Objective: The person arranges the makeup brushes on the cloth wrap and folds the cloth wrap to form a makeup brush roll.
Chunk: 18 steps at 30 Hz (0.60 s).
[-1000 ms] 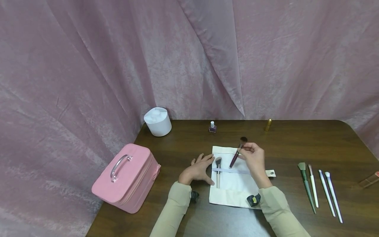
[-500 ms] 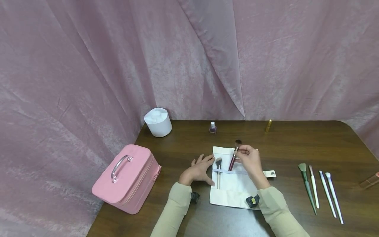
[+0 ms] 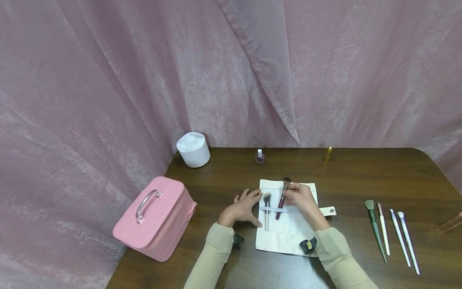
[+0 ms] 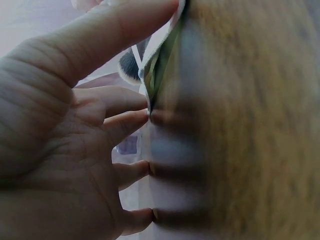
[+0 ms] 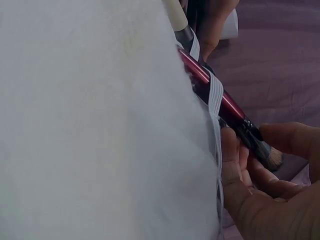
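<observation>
A white fabric brush roll (image 3: pixel 285 241) lies spread on the table, a pale elastic band (image 5: pixel 215 95) running across it. My right hand (image 3: pixel 302 200) pinches a dark red makeup brush (image 3: pixel 279 211) near its ferrule, bristles pointing away from me. In the right wrist view the red handle (image 5: pixel 229 106) passes under a loop of the band. To its left, an angled brush with a pale handle (image 3: pixel 266 220) sits under the same band. My left hand (image 3: pixel 240 210) rests at the roll's left edge, fingers spread and thumb apart, its fingertips touching the edge in the left wrist view.
Several brushes lie at right, among them a green brush (image 3: pixel 375 230) and a white brush (image 3: pixel 409 243). A pink case (image 3: pixel 151 218) stands at left. Toward the back are a white tissue holder (image 3: pixel 195 152), a nail polish bottle (image 3: pixel 260 157) and a gold tube (image 3: pixel 328 154).
My right hand has brought the red brush left and toward me, and its handle has slid under the elastic band. The left hand has stayed in place.
</observation>
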### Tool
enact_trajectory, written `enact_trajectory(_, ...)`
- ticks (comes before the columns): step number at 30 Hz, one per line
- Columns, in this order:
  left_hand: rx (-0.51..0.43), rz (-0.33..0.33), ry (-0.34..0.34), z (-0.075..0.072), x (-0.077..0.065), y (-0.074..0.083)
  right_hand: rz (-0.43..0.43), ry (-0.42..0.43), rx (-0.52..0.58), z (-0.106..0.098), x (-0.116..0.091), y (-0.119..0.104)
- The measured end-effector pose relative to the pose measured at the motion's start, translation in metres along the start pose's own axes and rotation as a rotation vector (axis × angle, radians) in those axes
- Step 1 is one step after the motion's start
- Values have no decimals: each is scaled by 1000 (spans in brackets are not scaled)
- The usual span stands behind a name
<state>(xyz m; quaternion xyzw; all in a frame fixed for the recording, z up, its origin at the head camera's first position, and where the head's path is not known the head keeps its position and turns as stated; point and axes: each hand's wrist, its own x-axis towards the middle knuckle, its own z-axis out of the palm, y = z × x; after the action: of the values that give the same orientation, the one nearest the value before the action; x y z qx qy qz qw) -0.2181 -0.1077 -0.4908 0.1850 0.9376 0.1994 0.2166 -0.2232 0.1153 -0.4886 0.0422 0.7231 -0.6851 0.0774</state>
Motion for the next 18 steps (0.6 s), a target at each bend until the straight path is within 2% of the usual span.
enact_trajectory(8,8,-2,-3,-1,0,0,48,-3,-26,4,-2,-1)
enact_trajectory(14,5,-11,-3,-2,0,1,51,-27,-45,5,-4,-3)
enact_trajectory(18,4,-15,-5,0,-1,1,46,-44,-99,7,-5,-2)
